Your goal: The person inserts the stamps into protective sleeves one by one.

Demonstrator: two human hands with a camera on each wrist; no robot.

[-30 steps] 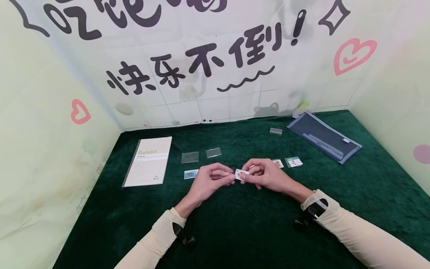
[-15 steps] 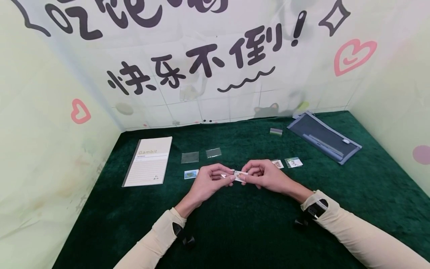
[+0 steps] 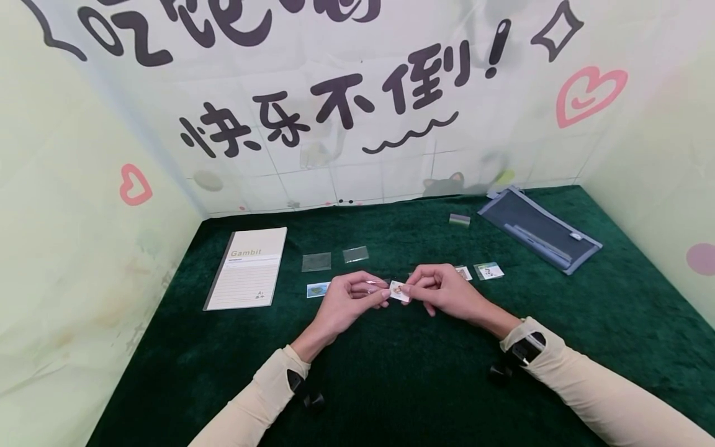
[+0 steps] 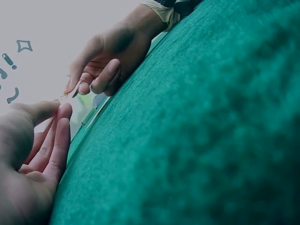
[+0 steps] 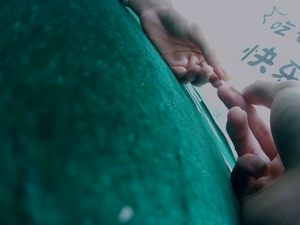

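Note:
Between the two hands, in the head view, is a small white stamp-like card (image 3: pixel 398 291) with a reddish-brown picture. My right hand (image 3: pixel 447 290) pinches its right edge between thumb and forefinger. My left hand (image 3: pixel 354 297) has its thumb and fingertips at the card's left edge and pinches a shiny clear plastic sleeve (image 3: pixel 377 283), mostly hidden by the fingers. Both wrist views show the fingertips of the left hand (image 4: pixel 40 145) and right hand (image 5: pixel 262 136) meeting just above the green cloth; there the card is seen almost edge-on.
Two clear sleeves (image 3: pixel 316 262) and a blue picture card (image 3: pixel 318 290) lie near the left hand. A Gambit notebook (image 3: pixel 246 269) is further left. Beyond the right hand are a sleeved card (image 3: pixel 489 270), a partly covered card (image 3: pixel 463 272), a small striped piece (image 3: pixel 460 220) and a blue zip pouch (image 3: pixel 542 228).
The card has turned slightly between the fingers, and more of its picture shows. The right thumb has drawn back to its right edge. The left hand stays nearly still.

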